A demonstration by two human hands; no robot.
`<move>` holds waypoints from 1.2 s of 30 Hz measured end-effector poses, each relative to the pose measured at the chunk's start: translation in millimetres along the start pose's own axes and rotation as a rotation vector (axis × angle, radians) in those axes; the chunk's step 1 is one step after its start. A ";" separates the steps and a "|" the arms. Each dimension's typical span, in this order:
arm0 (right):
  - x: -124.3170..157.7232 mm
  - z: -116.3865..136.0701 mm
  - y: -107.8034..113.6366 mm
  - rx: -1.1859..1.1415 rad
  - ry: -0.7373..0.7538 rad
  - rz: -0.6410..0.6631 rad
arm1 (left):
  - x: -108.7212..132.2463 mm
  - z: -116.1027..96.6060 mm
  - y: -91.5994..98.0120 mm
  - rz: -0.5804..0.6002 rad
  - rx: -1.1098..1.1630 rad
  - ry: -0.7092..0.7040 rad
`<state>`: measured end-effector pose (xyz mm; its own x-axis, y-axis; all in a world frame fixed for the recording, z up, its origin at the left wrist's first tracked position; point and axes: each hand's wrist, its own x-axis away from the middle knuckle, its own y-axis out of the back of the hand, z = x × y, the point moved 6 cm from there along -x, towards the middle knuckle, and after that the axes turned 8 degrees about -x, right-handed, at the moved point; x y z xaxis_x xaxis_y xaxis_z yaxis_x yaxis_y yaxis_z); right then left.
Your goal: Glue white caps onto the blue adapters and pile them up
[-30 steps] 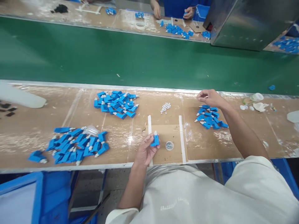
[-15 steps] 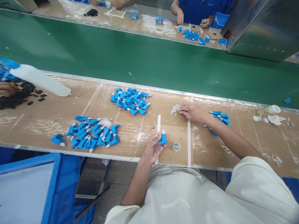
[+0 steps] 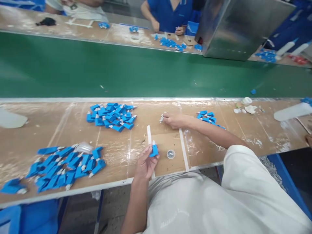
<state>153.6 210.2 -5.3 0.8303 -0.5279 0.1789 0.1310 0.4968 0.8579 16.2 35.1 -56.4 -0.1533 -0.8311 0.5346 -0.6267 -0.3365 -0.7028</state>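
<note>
- Head view, left hand: I saw the left hand (image 3: 145, 165) pinching one blue part (image 3: 154, 151) between thumb and fingers, its white tip pointing up, away from the body.
- Head view, right hand: I saw the right hand (image 3: 175, 121) beyond and to the right of the left-hand grip. Its fingertips were drawn in at the small white pieces (image 3: 161, 119) and hid some of them. I could not tell whether a piece was pinched.
- Right of the left-hand grip, near but apart from it, I located a small round dish (image 3: 171, 154) with greyish contents.
- The left tape strip (image 3: 149, 133) ran just beyond the left-hand grip; the right tape strip (image 3: 184, 151) ran beyond the dish, nearer the right forearm.
- Beyond and left of the left-hand grip, I located the far blue pile (image 3: 110, 115).
- Well left of the same grip, I located the near blue pile (image 3: 69, 166), with a clear plastic item (image 3: 84, 148) at its far side.
- Right of the right hand, I located the right blue pile (image 3: 206, 116), partly covered by the forearm.
- Beyond both hands, I noted a green surface (image 3: 122, 71) and, across it, a co-worker in a blue shirt (image 3: 168, 16).
</note>
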 end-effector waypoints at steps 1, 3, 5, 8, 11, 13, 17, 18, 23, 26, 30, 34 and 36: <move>-0.2 1.9 2.9 -0.002 -0.028 -0.019 | -0.1 -0.2 1.0 0.006 -0.010 0.005; 3.7 8.9 10.9 -0.019 -0.058 -0.067 | 0.4 -0.9 2.2 0.007 -0.023 0.005; 14.4 21.7 17.4 -0.053 -0.050 -0.102 | 2.6 -2.1 1.6 -0.002 -0.025 -0.010; 41.1 42.0 24.9 -0.391 -0.024 -0.254 | 6.7 -5.2 -6.9 0.005 -0.024 -0.058; 68.5 54.2 17.8 -0.984 -0.030 -0.362 | 7.0 -9.1 -25.5 0.077 -0.056 -0.107; 81.9 62.5 8.6 -1.213 -0.063 -0.394 | 6.0 -9.5 -38.4 0.124 -0.096 -0.117; 96.2 77.6 -4.6 -1.401 -0.156 -0.446 | 7.3 -4.0 -57.4 0.187 -0.174 -0.110; 97.8 79.9 -5.8 -1.419 -0.169 -0.467 | 8.4 -2.2 -60.6 0.202 -0.186 -0.109; 101.7 84.8 -7.2 -1.433 -0.163 -0.545 | 13.9 3.0 -67.9 0.239 -0.221 -0.126; 103.3 86.1 -7.9 -1.412 -0.151 -0.577 | 15.1 3.4 -68.2 0.236 -0.231 -0.139; 104.5 88.3 -8.8 -1.398 -0.154 -0.604 | 14.8 3.6 -67.0 0.228 -0.238 -0.143; 104.1 90.2 -9.6 -1.405 -0.163 -0.622 | 15.2 3.0 -65.8 0.220 -0.244 -0.142; 103.7 90.1 -10.3 -1.421 -0.162 -0.638 | 15.9 3.0 -66.1 0.228 -0.239 -0.135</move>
<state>189.5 88.3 47.8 0.3876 -0.9158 0.1050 0.8866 0.3392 -0.3145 57.5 42.8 -2.8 -0.2174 -0.9292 0.2988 -0.7516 -0.0359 -0.6586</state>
